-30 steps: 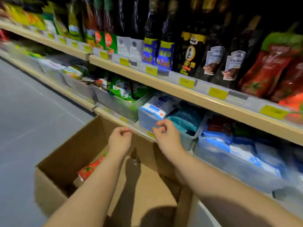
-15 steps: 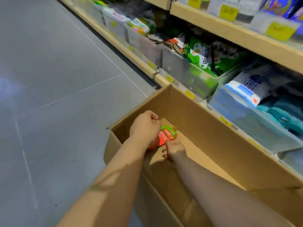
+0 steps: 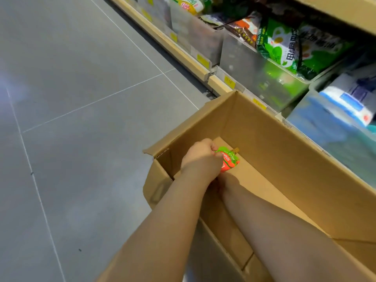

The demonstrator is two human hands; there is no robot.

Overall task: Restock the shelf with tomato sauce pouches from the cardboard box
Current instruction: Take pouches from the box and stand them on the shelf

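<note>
While gripped, the pouch shows red and green.

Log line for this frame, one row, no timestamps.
phase: pick | left hand: grips tomato sauce pouch inside cardboard box | right hand: low in box, mostly hidden

Grey tiled floor, pale grout lines. Open cardboard box stands on it, long wall just beside low shelf. Yellow price tags along shelf edge. On shelf: row of clear bins side by side, touching. One bin holds green packets, next one blue-white packs. Contents of farther bins blurred.
</note>
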